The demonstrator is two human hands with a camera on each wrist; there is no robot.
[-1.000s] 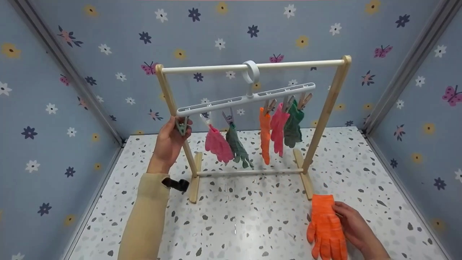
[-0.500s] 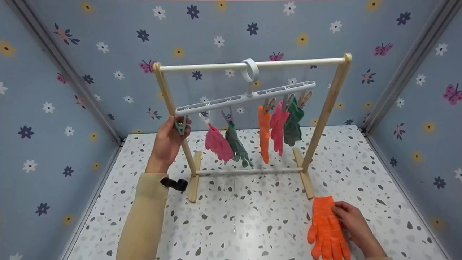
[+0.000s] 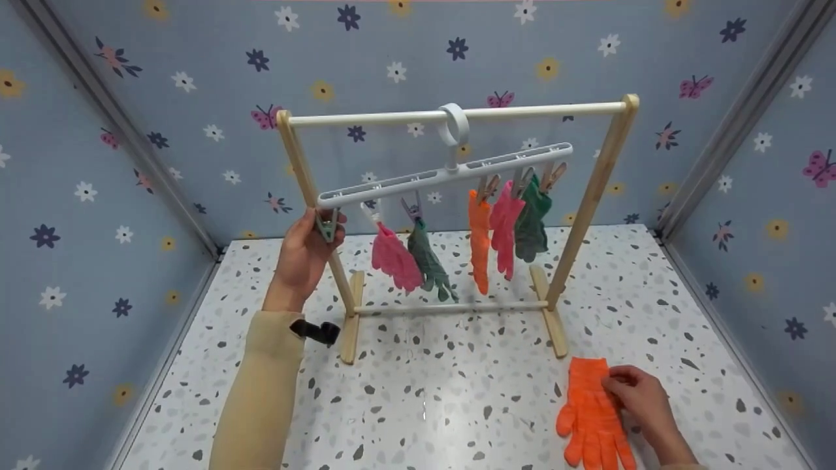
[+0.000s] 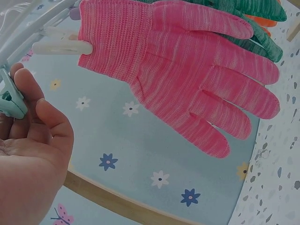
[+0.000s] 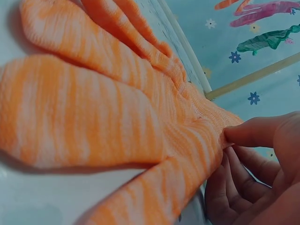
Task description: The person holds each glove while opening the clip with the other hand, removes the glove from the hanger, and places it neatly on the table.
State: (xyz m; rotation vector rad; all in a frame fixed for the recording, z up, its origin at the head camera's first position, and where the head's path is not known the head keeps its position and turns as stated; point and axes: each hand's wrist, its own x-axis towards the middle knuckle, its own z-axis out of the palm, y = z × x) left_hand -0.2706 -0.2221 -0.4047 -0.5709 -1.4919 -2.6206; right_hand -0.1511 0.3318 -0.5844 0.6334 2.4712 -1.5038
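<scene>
At the left end of the white hanger point(image 3: 450, 171), my left hand point(image 3: 304, 258) holds a green clothespin point(image 3: 328, 227); in the left wrist view its fingers curl behind that clothespin point(image 4: 13, 99). My right hand point(image 3: 643, 398) pinches the edge of an orange glove point(image 3: 593, 414) near the cuff, thumb against fingers. This glove lies on the speckled surface at the lower right, its fingers pointing towards me. A pink glove point(image 3: 395, 260) and a green glove point(image 3: 428, 261) hang closest to my left hand, each from a clothespin.
A wooden rack point(image 3: 594, 202) carries the hanger, which tilts down to the left. On its right half hang an orange glove point(image 3: 479, 241), a pink glove point(image 3: 504, 228) and a green glove point(image 3: 532, 225). Flowered walls point(image 3: 215, 78) enclose the speckled surface point(image 3: 450, 391).
The orange glove on the surface has shifted slightly towards me along with my right hand. My left hand stays at the green clothespin.
</scene>
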